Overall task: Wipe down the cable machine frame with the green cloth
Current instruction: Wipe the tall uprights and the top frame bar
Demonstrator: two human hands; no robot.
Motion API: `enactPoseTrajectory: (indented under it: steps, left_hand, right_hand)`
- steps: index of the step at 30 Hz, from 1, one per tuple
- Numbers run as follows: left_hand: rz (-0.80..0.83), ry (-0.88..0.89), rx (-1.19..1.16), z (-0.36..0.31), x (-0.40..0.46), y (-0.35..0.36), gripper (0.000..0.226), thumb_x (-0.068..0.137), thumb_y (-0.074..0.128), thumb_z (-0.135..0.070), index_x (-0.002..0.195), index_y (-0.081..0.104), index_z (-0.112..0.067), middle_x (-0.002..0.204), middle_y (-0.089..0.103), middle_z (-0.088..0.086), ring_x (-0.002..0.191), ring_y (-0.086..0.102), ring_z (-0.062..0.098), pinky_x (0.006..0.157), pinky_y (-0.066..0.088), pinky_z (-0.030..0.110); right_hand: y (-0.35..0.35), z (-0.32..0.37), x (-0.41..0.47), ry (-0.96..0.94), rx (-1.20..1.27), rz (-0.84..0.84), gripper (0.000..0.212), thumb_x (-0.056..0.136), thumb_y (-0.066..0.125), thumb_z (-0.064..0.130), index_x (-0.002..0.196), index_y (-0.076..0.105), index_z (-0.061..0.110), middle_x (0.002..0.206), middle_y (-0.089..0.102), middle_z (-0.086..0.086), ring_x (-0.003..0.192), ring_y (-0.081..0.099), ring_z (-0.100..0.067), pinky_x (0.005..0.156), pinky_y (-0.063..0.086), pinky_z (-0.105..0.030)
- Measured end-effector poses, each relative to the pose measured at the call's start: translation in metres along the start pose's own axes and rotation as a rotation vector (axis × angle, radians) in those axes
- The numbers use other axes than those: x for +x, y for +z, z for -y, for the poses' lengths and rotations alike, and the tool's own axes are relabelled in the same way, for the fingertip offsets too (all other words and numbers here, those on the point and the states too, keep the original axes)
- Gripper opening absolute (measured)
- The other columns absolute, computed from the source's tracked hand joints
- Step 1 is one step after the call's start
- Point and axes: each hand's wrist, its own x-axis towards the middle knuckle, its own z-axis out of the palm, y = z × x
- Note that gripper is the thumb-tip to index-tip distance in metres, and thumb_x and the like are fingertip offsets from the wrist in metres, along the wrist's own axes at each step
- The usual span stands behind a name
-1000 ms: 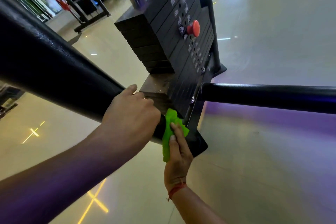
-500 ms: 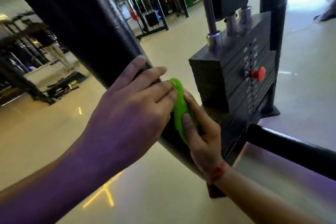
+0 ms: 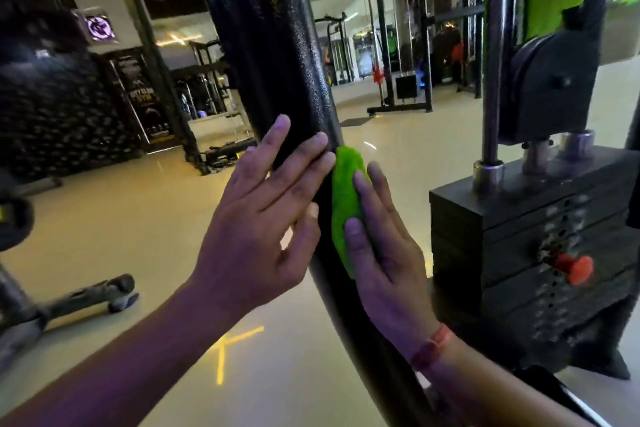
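Midway through wiping, by the look of it: cloth [image 3: 346, 208] pressed flat to the post [image 3: 277, 62] under straight right-hand [image 3: 384, 253] fingers, left hand [image 3: 256, 218] released, fingertips resting on the post. Much frame above left to do. Higher up the post than a second ago.

Pebbled glossy black frame post [image 3: 273, 55], crumpled green cloth [image 3: 346, 204]

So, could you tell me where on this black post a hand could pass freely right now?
The black post is bare above the left hand and the green cloth, and below the right hand towards the floor. Mid-post is crowded: both hands and the cloth meet there. The weight stack stands apart to the right.
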Motion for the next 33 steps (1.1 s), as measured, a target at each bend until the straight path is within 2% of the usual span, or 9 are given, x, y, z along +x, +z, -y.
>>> enactPoseTrajectory:
  steps: [2, 6, 11, 13, 18, 22, 27, 31, 33]
  left_hand:
    - [-0.028, -0.079, -0.061, -0.002, 0.004, -0.004, 0.053, 0.093, 0.057, -0.005, 0.145, 0.046, 0.002, 0.158, 0.037, 0.014, 0.154, 0.019, 0.034, 0.122, 0.025, 0.051]
    - [-0.079, -0.211, -0.156, -0.002, 0.012, -0.015, 0.059, 0.097, 0.051, -0.01, 0.152, 0.033, 0.003, 0.164, 0.022, 0.014, 0.156, 0.012, 0.029, 0.125, 0.02, 0.045]
    - [-0.161, -0.405, -0.393, 0.001, 0.011, -0.018, 0.057, 0.102, 0.044, -0.014, 0.156, 0.027, -0.005, 0.167, 0.017, 0.001, 0.155, 0.014, 0.014, 0.125, 0.02, 0.032]
    - [-0.159, -0.409, -0.483, 0.004, 0.011, -0.017, 0.056, 0.103, 0.043, -0.014, 0.156, 0.027, -0.006, 0.167, 0.018, 0.0, 0.155, 0.014, 0.014, 0.124, 0.017, 0.026]
    - [-0.183, -0.413, -0.662, 0.013, 0.016, -0.024, 0.053, 0.106, 0.036, -0.017, 0.157, 0.026, -0.012, 0.167, 0.018, -0.005, 0.154, 0.014, 0.009, 0.122, 0.018, 0.022]
    - [-0.208, -0.437, -0.757, 0.023, 0.024, -0.026, 0.051, 0.107, 0.034, -0.021, 0.157, 0.028, -0.014, 0.166, 0.021, -0.008, 0.153, 0.014, 0.005, 0.125, 0.02, 0.037]
    - [-0.233, -0.394, -0.868, 0.042, 0.039, -0.033, 0.051, 0.107, 0.034, -0.026, 0.157, 0.03, -0.016, 0.165, 0.023, -0.01, 0.152, 0.016, 0.001, 0.121, 0.02, 0.02]
    - [-0.251, -0.356, -0.94, 0.059, 0.06, -0.041, 0.051, 0.106, 0.035, -0.03, 0.156, 0.031, -0.018, 0.164, 0.024, -0.016, 0.151, 0.016, 0.0, 0.124, 0.02, 0.028]
    - [-0.281, -0.355, -0.975, 0.063, 0.07, -0.044, 0.052, 0.105, 0.036, -0.03, 0.155, 0.033, -0.018, 0.163, 0.027, -0.016, 0.15, 0.018, -0.002, 0.125, 0.02, 0.03]
  right_hand:
    - [0.001, 0.005, 0.017, -0.045, 0.002, 0.016, 0.051, 0.104, 0.051, 0.014, 0.152, 0.037, 0.022, 0.165, 0.027, 0.0, 0.152, 0.026, -0.012, 0.119, 0.035, -0.036]
    - [0.0, -0.004, -0.008, -0.098, -0.05, 0.06, 0.051, 0.104, 0.051, 0.02, 0.153, 0.038, 0.026, 0.165, 0.028, 0.001, 0.15, 0.031, -0.018, 0.115, 0.04, -0.051]
    - [0.007, 0.033, 0.059, -0.128, -0.037, 0.007, 0.047, 0.104, 0.051, 0.018, 0.15, 0.042, 0.023, 0.164, 0.03, 0.002, 0.148, 0.03, -0.001, 0.116, 0.035, -0.021]
    - [0.012, 0.042, 0.074, -0.17, -0.067, -0.002, 0.048, 0.104, 0.05, 0.017, 0.151, 0.04, 0.022, 0.164, 0.029, 0.002, 0.148, 0.029, 0.0, 0.116, 0.033, -0.019]
    - [0.016, 0.032, 0.034, -0.23, -0.195, 0.054, 0.051, 0.105, 0.049, 0.021, 0.153, 0.038, 0.029, 0.167, 0.021, 0.005, 0.152, 0.027, -0.017, 0.114, 0.04, -0.054]
    - [0.024, 0.069, 0.1, -0.205, -0.193, 0.019, 0.049, 0.107, 0.046, 0.027, 0.151, 0.032, 0.042, 0.167, 0.018, 0.01, 0.15, 0.029, -0.009, 0.109, 0.048, -0.046]
    - [0.031, 0.083, 0.1, -0.224, -0.279, -0.005, 0.049, 0.107, 0.046, 0.023, 0.153, 0.034, 0.033, 0.167, 0.021, 0.007, 0.15, 0.025, -0.002, 0.117, 0.033, -0.02]
    - [0.033, 0.091, 0.113, -0.231, -0.324, -0.011, 0.048, 0.106, 0.047, 0.022, 0.152, 0.039, 0.031, 0.165, 0.026, 0.006, 0.15, 0.024, -0.001, 0.118, 0.026, -0.017]
    - [0.035, 0.112, 0.155, -0.202, -0.295, -0.063, 0.048, 0.106, 0.048, 0.023, 0.151, 0.039, 0.035, 0.162, 0.032, 0.008, 0.149, 0.027, 0.0, 0.121, 0.027, -0.023]
